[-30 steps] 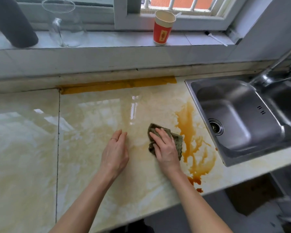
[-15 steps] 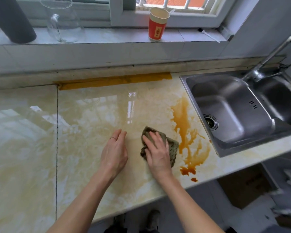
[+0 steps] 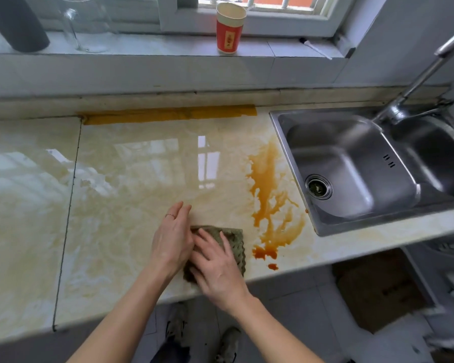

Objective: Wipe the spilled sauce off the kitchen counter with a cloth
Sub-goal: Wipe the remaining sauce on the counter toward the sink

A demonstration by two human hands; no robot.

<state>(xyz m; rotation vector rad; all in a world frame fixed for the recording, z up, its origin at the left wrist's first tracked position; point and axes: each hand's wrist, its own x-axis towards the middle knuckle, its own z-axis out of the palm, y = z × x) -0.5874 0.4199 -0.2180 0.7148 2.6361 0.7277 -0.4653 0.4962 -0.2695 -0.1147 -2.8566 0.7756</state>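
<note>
Pulled nearer, cloth [image 3: 235, 241] lies under flat right hand [image 3: 218, 268], flat left hand [image 3: 172, 242] perhaps touching it.

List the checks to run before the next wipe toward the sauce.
1. Pressure: right hand lies flat on the cloth, pressing it to the counter: ok.
2. Support: left hand sits at the cloth's left edge, away from the sauce side: ok.
3. Target: sauce spill lies right of the cloth, unwiped: not ok.
4. Edge: sauce drops sit near the counter's front edge and could drip: not ok.
5. Cloth's underside clean enough: cannot tell.
</note>
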